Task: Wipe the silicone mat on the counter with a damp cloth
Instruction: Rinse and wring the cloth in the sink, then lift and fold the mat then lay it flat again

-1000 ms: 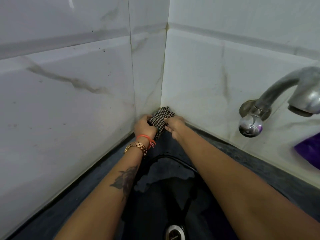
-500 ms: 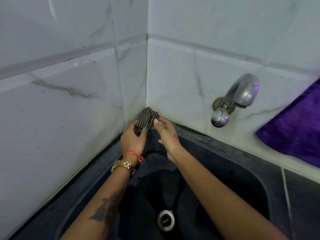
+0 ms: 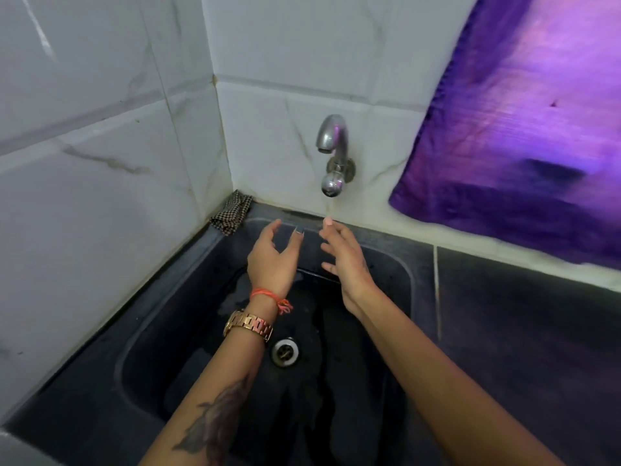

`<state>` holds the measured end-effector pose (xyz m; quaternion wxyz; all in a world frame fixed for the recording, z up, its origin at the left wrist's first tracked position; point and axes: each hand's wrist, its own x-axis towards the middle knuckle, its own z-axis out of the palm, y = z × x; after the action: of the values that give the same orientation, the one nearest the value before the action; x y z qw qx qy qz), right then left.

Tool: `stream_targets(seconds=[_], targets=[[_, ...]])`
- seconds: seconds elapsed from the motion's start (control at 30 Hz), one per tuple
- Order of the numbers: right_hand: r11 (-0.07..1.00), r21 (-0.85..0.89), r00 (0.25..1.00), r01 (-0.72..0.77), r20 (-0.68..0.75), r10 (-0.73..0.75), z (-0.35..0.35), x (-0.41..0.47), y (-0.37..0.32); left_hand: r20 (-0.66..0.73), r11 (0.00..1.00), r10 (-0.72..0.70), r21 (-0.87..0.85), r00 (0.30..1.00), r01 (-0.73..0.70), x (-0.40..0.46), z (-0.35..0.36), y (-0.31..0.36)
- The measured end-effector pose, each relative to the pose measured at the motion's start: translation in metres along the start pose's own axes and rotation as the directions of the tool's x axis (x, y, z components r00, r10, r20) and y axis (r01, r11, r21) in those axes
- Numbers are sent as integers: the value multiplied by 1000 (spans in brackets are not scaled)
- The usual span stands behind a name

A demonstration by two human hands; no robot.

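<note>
2 empty, slack-fingered hands (image 3: pixel 307 260) above sink (image 3: pixel 386 264); checkered cloth (image 3: pixel 232 212) in rim corner.

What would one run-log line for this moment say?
left hand: open, empty | right hand: open, empty | checked cloth: sink corner, untouched | tap: no water seen

checked cloth (image 3: pixel 232 212), black sink (image 3: pixel 188 317), purple towel (image 3: pixel 524 129)
</note>
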<state>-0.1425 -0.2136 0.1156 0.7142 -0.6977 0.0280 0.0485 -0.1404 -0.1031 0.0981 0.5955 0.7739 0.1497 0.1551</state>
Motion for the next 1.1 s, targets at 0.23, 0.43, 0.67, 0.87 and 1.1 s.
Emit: stream_targets(seconds=[0.23,0.43,0.67,0.87,1.1], targets=[[997,55,993,51,-105,-45,-89,-75,-7,92,997,72,-29,993,-70,-93,47,37],[994,72,973,80,-224,-63,-192,-150,0,213,992,124,-55,969,-115,-191,112,66],[990,108,918,88,-394,-39,-320,-268,17,394,988,153,-87,906,-129,-337,198,88],[982,171,860,78,-511,20,-403,-350,29,503,990,144,-70,852,-126,-437,253,98],[975,196,794,102,-607,39,-464,-398,35,590,980,188,-61,785,-189,-497,296,113]])
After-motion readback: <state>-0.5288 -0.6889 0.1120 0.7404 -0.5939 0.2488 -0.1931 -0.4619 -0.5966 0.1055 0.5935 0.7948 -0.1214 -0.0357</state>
